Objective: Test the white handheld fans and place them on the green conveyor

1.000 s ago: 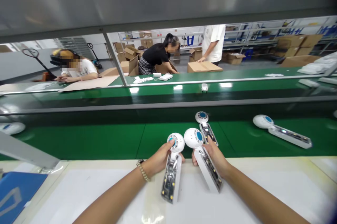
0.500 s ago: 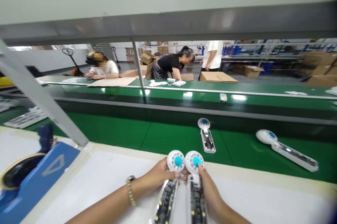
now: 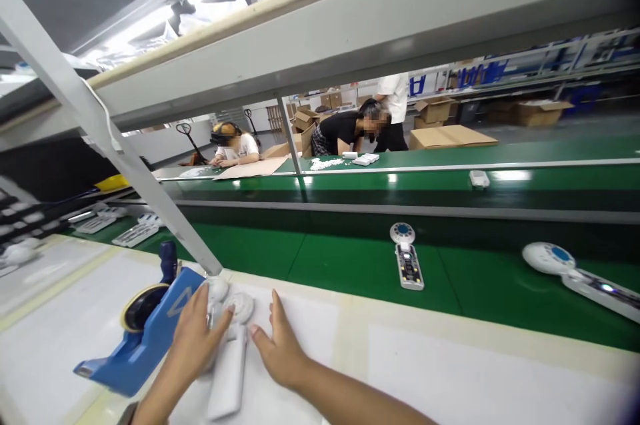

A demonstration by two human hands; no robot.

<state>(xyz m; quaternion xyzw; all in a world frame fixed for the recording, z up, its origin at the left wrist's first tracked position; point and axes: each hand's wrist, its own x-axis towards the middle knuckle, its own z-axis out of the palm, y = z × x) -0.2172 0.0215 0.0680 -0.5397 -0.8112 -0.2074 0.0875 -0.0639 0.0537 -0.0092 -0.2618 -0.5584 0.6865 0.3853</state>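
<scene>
Two white devices with round heads lie side by side, plain white sides up, on the white table. My left hand (image 3: 193, 338) is around the left device (image 3: 217, 289), its thumb reaching the head of the right device (image 3: 229, 372). Just right of them, my right hand (image 3: 285, 348) is open, thumb and fingers spread, holding nothing. On the green belt (image 3: 345, 262) lie a device with bared circuitry and a blue disc (image 3: 410, 266) and, farther right, another one with a small light (image 3: 595, 285).
A blue tape dispenser (image 3: 145, 338) stands left of my left hand. A slanted metal post (image 3: 150, 192) rises behind it, and a shelf beam (image 3: 300, 45) crosses overhead. More white parts (image 3: 137, 233) lie on the belt at left. Several people and cardboard boxes (image 3: 450, 136) are beyond the belts.
The view has swung left. Both hands have moved left towards the tape dispenser. The two devices now show plain white sides instead of circuitry, and my right hand has let go.
</scene>
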